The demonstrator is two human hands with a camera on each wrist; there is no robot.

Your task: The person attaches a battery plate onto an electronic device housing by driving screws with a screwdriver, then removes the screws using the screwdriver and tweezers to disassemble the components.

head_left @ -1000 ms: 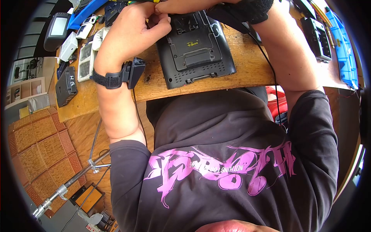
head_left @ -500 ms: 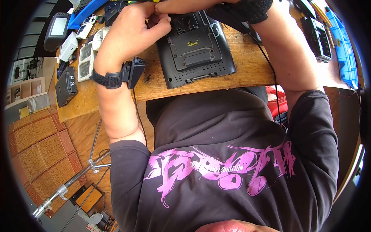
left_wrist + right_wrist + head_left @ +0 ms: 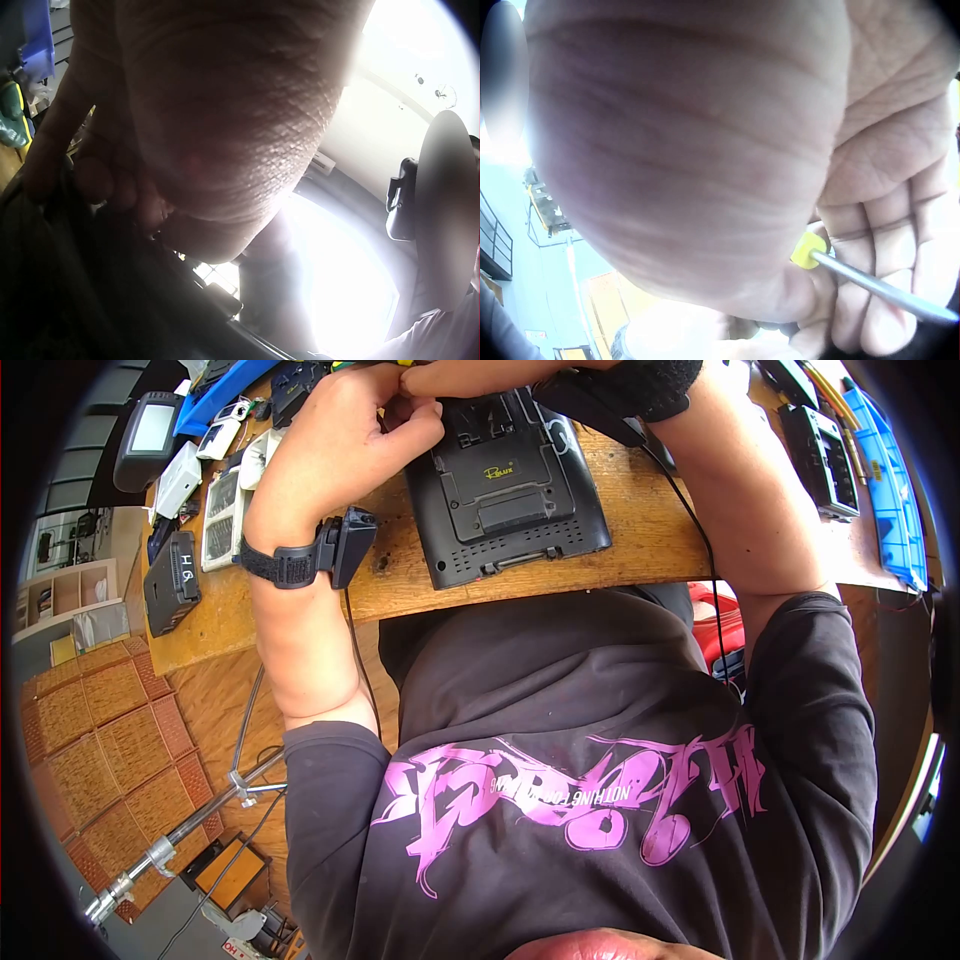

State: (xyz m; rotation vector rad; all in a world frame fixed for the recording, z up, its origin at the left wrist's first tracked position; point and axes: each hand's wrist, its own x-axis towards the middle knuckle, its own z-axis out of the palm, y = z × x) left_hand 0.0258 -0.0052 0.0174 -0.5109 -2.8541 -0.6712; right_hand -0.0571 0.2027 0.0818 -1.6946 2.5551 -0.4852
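Observation:
A black monitor-like housing lies back up on the wooden table, a battery plate marked Rolux on it. My left hand reaches to the housing's upper left edge, thumb and forefinger bent close together; I cannot tell what is between them. Fingers of my right hand meet the left fingertips there. In the right wrist view, a screwdriver with a yellow handle end and metal shaft sits within the right hand's curled fingers. The left wrist view has the left fingers against a dark surface.
To the left on the table stand a black box marked HQ, a white divided case and small white devices. A black device and a blue tray are at the right. Cables hang from both wrist cameras.

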